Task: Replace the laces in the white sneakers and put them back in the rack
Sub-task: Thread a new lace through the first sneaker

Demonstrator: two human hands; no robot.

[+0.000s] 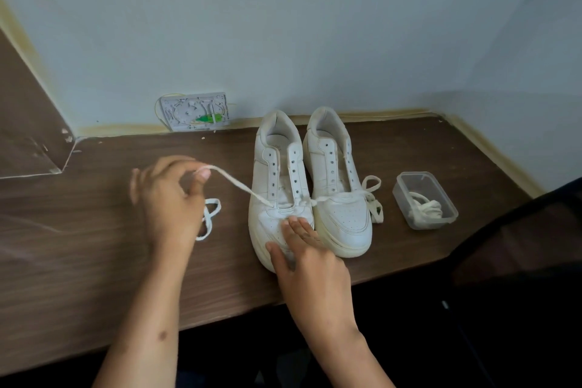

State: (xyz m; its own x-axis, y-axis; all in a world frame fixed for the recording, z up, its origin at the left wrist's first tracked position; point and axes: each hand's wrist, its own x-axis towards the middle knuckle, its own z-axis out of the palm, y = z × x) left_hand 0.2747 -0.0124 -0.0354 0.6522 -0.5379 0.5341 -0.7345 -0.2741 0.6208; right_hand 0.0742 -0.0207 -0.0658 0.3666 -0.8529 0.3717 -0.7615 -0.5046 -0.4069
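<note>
Two white sneakers stand side by side on the brown table [94, 261], toes toward me. A cream lace [236, 183] runs through the lowest eyelets of the left sneaker [277, 186]. My left hand [170, 195] pinches one end of that lace and holds it taut, out to the left of the shoe. The lace's other end lies across the toe of the right sneaker [340, 189] and loops down beside it. My right hand [310, 257] rests with straight fingers on the left sneaker's toe. Most eyelets on both shoes are bare.
A clear plastic tub [425, 198] holding a bundled lace sits right of the shoes. A grey plate with wires [195, 112] leans on the wall behind. The wall closes the back and right. A dark chair back [519, 246] is at the right front edge.
</note>
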